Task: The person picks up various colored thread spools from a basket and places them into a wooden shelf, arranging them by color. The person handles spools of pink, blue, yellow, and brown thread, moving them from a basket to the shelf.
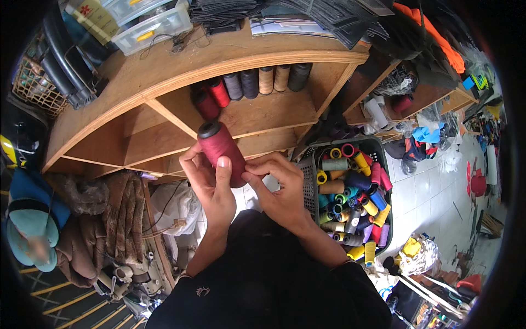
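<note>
Dark-red thread cone (224,148), held in front of the wooden shelf (123,74), on the wearer's side of it. The cone is tilted, its dark core end (209,129) pointing toward the shelf and its other end toward the wearer. Left hand (211,183): closed around the cone's left side and lower part, thumb laid along the winding. Right hand (282,183): thumb and fingertips brought together at the cone's lower right edge; whether they pinch a thread end cannot be told. The two hands are thus close together, both at the one cone.

Inside the shelf, in an upper compartment toward its right end, a row of cones stands side by side: two reds (219,92) at the left, then a grey (233,86), a dark one (249,84), two tans (266,80) and a dark grey (299,77). On top of the shelf lie clear plastic drawers (156,34) with yellow handles and a stack of black sheets (219,12). Nearer the wearer than the shelf, and to its right, a dark basket (310,192) holds a heap of many-coloured spools (357,208) on a pale tiled floor (419,192).
</note>
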A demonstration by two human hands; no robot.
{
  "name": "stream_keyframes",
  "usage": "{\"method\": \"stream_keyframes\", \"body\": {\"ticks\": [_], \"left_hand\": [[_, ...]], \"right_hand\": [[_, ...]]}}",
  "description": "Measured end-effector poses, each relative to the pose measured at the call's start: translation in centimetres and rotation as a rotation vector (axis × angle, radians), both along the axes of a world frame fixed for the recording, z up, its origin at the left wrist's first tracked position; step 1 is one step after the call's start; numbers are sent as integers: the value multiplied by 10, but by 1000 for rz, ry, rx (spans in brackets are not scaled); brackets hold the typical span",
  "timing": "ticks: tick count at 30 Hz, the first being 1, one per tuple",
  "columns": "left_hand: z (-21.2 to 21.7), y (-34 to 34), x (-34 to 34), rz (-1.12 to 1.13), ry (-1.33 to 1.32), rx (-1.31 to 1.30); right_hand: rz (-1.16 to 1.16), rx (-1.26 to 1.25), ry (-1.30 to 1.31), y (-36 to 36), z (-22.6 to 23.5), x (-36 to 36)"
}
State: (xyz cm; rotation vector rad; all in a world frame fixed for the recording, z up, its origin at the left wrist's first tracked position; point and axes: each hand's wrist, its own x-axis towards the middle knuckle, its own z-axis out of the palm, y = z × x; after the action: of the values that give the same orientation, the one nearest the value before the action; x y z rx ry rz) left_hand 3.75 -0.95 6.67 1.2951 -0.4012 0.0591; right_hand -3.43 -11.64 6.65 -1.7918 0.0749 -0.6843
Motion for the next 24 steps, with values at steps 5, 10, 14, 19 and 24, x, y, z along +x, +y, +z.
{"method": "stream_keyframes", "body": {"ticks": [5, 10, 14, 19, 24], "left_hand": [[3, -1, -3, 8, 14, 7], [7, 0, -2, -91, 89, -6], [6, -1, -4, -122, 170, 6], [14, -7, -7, -198, 319, -164], [2, -1, -5, -295, 275, -137]], "right_hand": [[24, -225, -57, -7, 7, 3], [192, -253, 24, -24, 28, -2], [230, -245, 42, -29, 26, 0], [223, -159, 79, -23, 30, -3], [224, -99, 117, -25, 20, -6]]}}
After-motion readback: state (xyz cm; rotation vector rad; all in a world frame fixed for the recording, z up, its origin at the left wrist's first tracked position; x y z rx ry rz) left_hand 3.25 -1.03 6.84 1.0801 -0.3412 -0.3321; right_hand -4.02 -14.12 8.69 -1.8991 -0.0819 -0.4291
